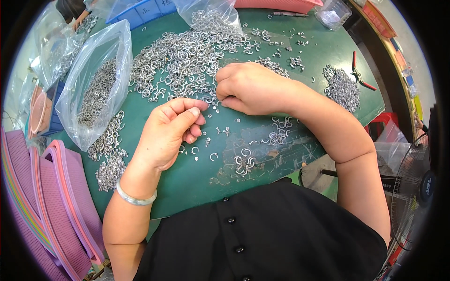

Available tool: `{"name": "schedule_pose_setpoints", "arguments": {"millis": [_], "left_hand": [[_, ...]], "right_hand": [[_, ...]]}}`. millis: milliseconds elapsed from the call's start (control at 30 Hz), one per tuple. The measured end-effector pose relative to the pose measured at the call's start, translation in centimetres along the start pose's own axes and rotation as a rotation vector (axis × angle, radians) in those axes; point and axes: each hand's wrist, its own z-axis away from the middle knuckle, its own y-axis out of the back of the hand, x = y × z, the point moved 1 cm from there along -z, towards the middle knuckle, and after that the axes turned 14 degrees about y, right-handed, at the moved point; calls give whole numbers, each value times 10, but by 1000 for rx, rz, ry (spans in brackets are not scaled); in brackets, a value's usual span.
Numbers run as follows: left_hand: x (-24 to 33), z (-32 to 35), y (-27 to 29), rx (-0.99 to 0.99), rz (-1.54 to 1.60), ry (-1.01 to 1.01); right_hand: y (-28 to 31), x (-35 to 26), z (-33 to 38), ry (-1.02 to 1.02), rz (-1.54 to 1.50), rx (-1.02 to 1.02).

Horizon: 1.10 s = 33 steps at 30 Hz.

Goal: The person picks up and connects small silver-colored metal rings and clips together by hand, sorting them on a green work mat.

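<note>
Black cloth of a buttoned top (262, 229) lies closest, with both bare forearms reaching around it over a green tabletop (176, 199). On the left hand (173, 124) the thumb rests against the curled forefinger; whether a piece is pinched there, I cannot tell. Just beside it, the right hand (253, 89) is curled knuckles-up, its fingertips mostly hidden, so what it grasps cannot be told either.

Silvery C-shaped rings (173, 63) spread in a broad heap directly beyond both hands, its near edge reaching the gap between them. Loose rings (244, 161) and small round bits lie on the near side of that gap. A denser pile of tiny pieces (111, 172) sits left of the left wrist, and another grey pile (342, 89) lies right of the right hand, next to red-handled pliers (360, 77).

Left of the left hand, an open clear bag (123, 44) holds many more small metal pieces. Beyond the heap, a second clear bag (187, 7) has rings inside. Farther off stand a blue tray (140, 11) and a pink tray (281, 4), their contents hidden. Purple baskets (70, 187) are stacked left of the left forearm.
</note>
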Motion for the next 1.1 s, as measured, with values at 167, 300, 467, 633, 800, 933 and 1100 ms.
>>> {"name": "schedule_pose_setpoints", "arguments": {"millis": [167,300,467,633,800,933,1100], "left_hand": [[0,0,0,0,1,0],[0,-1,2,-4,4,-2],[2,2,4,7,8,-8],[4,3,7,30,14,-19],[4,4,8,13,27,-29],[3,3,9,27,5,-31],[4,4,10,22,7,-29]], "right_hand": [[-4,0,0,19,13,38],[-5,1,-1,-54,-53,33],[-2,-1,-1,-66,-58,51],[-6,-4,-3,-32,-16,44],[-5,-3,-2,-69,-9,3],[20,-2,3,-33,-188,-55],[28,-8,9,56,-578,-429]]}}
